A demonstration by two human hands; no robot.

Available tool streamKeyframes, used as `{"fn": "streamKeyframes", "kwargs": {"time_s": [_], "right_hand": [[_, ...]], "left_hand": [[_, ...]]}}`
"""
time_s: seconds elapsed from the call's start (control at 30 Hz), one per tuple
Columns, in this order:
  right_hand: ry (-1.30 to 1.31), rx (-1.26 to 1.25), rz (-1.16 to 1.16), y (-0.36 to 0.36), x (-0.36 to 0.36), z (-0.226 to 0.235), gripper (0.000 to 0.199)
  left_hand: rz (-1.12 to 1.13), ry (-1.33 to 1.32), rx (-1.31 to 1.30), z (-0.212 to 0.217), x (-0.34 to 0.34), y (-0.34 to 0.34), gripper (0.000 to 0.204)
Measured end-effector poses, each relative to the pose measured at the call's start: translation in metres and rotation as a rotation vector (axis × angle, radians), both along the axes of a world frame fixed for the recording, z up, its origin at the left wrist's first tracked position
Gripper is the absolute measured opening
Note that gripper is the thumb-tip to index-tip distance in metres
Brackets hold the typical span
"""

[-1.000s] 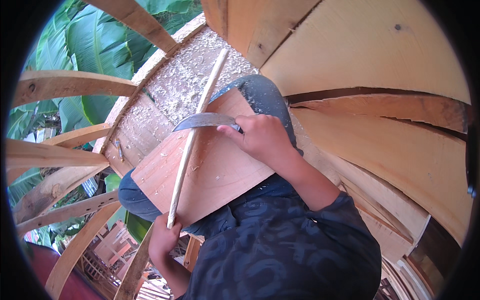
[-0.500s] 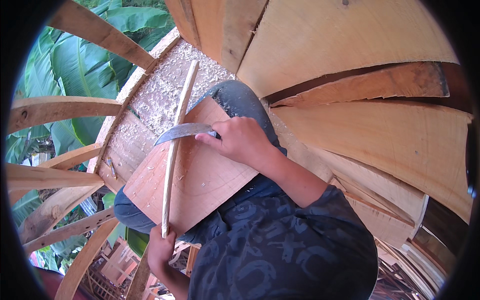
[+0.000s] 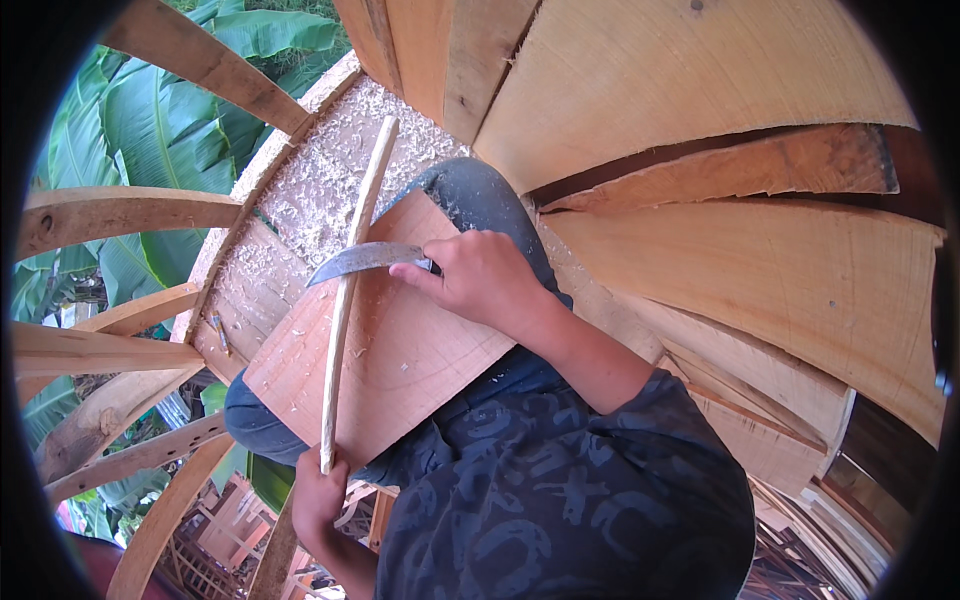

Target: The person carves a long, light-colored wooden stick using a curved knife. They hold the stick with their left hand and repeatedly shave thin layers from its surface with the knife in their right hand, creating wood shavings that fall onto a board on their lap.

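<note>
- At the far left, broad green banana leaves (image 3: 150,110) show between curved pale wooden ribs (image 3: 120,210) of an open frame.
- Pale wood shavings (image 3: 320,180) lie scattered over a rough plank surface (image 3: 250,290) just beyond the person's knees.
- The left hand (image 3: 318,500) sits low in the view, its grip closed around the near end of a long, thin, pale peeled wooden stick (image 3: 345,300).
- The stick runs up and away from that hand, lying across a flat reddish-brown wooden board (image 3: 400,360) that rests on the person's lap.
- A curved grey metal knife blade (image 3: 362,260) crosses the stick about halfway along, its edge touching the wood and its tip pointing left.
- The right hand (image 3: 480,280) has its grip fully closed on the knife's handle, which the fingers hide.
- To the right, wide pale sawn planks (image 3: 720,250) fan out, overlapping one another.
- The person wears a dark patterned shirt (image 3: 560,500) and blue jeans (image 3: 480,195).
</note>
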State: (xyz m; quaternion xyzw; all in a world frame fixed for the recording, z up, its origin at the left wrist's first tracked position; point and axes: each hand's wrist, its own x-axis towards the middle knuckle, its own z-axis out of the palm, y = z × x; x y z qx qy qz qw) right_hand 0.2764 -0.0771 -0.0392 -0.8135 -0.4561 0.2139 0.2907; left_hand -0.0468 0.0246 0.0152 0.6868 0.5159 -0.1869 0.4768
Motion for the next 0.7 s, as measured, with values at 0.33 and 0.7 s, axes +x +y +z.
{"fn": "streamKeyframes", "kwargs": {"time_s": [0.33, 0.7], "right_hand": [[-0.006, -0.042, 0.104, 0.0, -0.017, 0.007, 0.056], [-0.115, -0.02, 0.246, -0.005, -0.019, 0.01, 0.056]], "left_hand": [[-0.019, 0.033, 0.016, 0.002, 0.002, 0.0, 0.011], [-0.019, 0.02, -0.019, 0.002, 0.005, 0.001, 0.013]]}}
